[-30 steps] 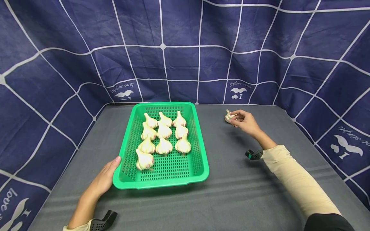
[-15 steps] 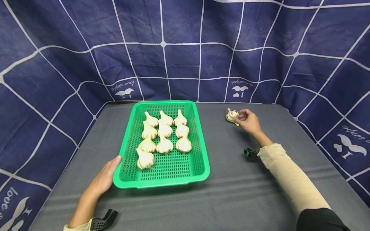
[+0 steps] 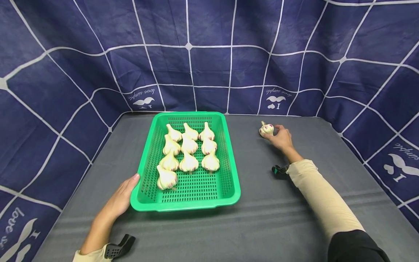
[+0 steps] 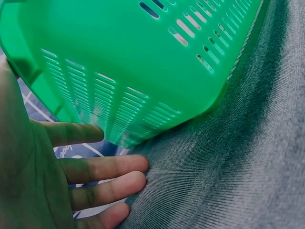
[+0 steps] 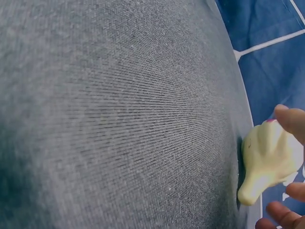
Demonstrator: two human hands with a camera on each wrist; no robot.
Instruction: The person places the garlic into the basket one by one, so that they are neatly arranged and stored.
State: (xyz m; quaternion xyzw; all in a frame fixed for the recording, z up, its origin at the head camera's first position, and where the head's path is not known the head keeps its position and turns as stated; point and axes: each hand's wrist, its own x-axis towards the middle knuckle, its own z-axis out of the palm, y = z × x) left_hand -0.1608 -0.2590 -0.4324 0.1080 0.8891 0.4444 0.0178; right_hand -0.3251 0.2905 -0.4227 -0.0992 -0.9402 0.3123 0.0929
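Observation:
A green perforated plastic basket (image 3: 186, 206) sits in the middle of the grey surface, with several garlic bulbs (image 3: 188, 162) lined up in three columns inside. At its near left corner is my left hand (image 3: 121, 196), thumb tip at the rim; the left wrist view shows the other fingers (image 4: 112, 167) fairly straight and spread along the outer wall. Far right, my right hand (image 3: 279, 137) reaches to a garlic bulb (image 5: 271, 150), thumb overlapping its root end and fingers loosely bent beyond its side, spread around it. Part of this bulb is hidden behind the hand in the head view.
A blue curtain with white grid lines (image 3: 212, 65) walls in the back and both sides. Grey cloth (image 3: 248, 156) lies between the basket and the right hand. Each wrist carries a black camera mount (image 3: 119, 247).
The whole view has shifted slightly right. My right hand has spread and turned around the bulb, showing more of it than a second ago; the left hand keeps its place at the basket.

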